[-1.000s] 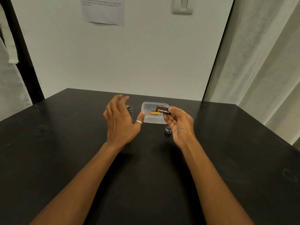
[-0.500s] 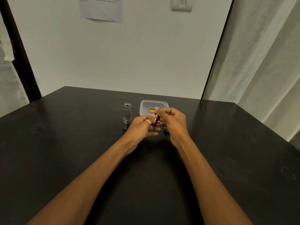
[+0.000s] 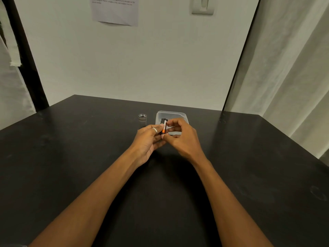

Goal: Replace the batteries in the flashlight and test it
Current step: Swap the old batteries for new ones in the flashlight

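Note:
Between my two hands is a small battery holder with an orange-and-black battery (image 3: 164, 127) standing nearly upright in it. My left hand (image 3: 148, 139), with a ring on one finger, grips it from the left. My right hand (image 3: 179, 134) pinches it from the right with thumb and fingertips. The silver flashlight body (image 3: 142, 120) stands upright on the black table (image 3: 89, 148), open end up, just behind my left hand. A clear plastic box (image 3: 171, 114) lies behind my hands; what is inside is mostly hidden.
A white wall with a taped paper note (image 3: 115, 9) and a switch (image 3: 203, 6) rises behind the table. Pale curtains (image 3: 293, 77) hang on the right. A dark post (image 3: 26, 59) stands at the left.
My left hand came down from beside the flashlight body and joined my right hand at the battery. The battery turned from lying level to nearly upright. The small cap by my right hand is now hidden.

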The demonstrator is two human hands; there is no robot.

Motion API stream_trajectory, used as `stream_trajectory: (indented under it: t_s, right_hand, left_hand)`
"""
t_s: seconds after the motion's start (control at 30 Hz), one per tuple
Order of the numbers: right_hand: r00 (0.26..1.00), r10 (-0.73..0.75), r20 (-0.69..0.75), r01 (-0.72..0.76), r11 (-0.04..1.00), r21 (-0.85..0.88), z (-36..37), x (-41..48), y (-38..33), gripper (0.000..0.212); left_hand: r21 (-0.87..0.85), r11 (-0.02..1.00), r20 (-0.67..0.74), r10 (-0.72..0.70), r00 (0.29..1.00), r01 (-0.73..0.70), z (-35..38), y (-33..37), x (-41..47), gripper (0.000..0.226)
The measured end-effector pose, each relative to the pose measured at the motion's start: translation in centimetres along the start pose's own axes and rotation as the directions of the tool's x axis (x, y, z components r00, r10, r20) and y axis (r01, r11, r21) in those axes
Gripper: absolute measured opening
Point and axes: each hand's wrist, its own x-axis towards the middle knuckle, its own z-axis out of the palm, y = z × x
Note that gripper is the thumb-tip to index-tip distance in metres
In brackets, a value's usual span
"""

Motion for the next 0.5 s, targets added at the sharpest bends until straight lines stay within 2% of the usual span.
stream_trajectory:
  t_s: [0.27, 0.5]
  right_hand:
    - [0.999, -0.046, -0.023, 0.045, 0.998, -0.031, -0.02, -0.13, 0.13, 0.047]
    - [0.994, -0.103, -0.023, 0.102, 0.993, -0.065, -0.10, -0.04, 0.31, 0.038]
  left_hand:
    - [-0.014, 1.000, 0.001, -0.007, 1.000, 0.007, -0.10, 0.15, -0.07, 0.019]
    - [0.010, 1.000, 0.008, 0.001, 1.000, -0.001, -0.14, 0.20, -0.16, 0.014]
